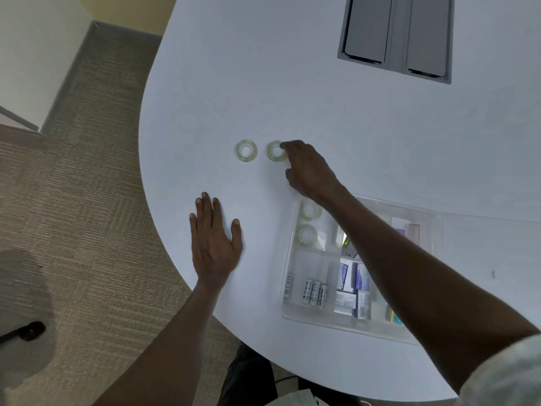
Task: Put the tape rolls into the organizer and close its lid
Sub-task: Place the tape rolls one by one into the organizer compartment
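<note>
The left hand (215, 244) lies flat on the white counter (366, 127), fingers spread, holding nothing. To its right sits the clear organizer (292, 268), lid not visible, with two tape rolls (306, 234) already in its far-left compartment. Farther out, the right hand (307, 168) reaches across, fingertips touching the nearer of two loose tape rolls (275, 151); its grip is not yet closed. The other roll (246, 151) lies just beside it. These rolls look light, rigid and smooth; pinching through the centre hole should hold best.

Clear plastic organizer (292, 259) on a smooth matt white table (292, 98).
</note>
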A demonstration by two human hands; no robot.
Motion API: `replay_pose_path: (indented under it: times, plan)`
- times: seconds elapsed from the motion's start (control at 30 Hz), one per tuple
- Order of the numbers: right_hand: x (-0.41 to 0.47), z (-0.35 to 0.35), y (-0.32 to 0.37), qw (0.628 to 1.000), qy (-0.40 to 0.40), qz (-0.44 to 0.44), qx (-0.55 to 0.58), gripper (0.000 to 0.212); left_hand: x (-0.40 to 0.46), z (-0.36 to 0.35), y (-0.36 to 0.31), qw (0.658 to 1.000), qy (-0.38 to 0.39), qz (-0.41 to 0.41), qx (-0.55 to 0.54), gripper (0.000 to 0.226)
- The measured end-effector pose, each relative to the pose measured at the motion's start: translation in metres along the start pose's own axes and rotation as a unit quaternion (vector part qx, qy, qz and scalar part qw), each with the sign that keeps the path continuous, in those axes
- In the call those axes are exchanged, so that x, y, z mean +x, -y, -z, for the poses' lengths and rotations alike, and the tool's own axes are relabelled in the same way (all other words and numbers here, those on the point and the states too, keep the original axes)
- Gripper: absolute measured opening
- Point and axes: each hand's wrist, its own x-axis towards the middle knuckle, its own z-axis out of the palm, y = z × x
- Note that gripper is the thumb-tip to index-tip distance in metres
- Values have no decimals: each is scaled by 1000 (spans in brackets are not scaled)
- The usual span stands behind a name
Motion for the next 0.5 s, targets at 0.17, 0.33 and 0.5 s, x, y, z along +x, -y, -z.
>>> replay_pose_path:
  times: [0.17, 0.33, 0.5]
  plan:
    - [36, -11, -9, 996, 82, -10, -29, 73, 0, -2, 1, 1000, -5, 5, -2, 65]
    - [40, -25, -7, 998, 31, 10, -49, 57, 1, -4, 2, 1000, -4, 4, -2, 65]
    - [41, -30, -2, 1000, 5, 0, -16, 40, 1, -3, 1, 1000, -6, 5, -2, 65]
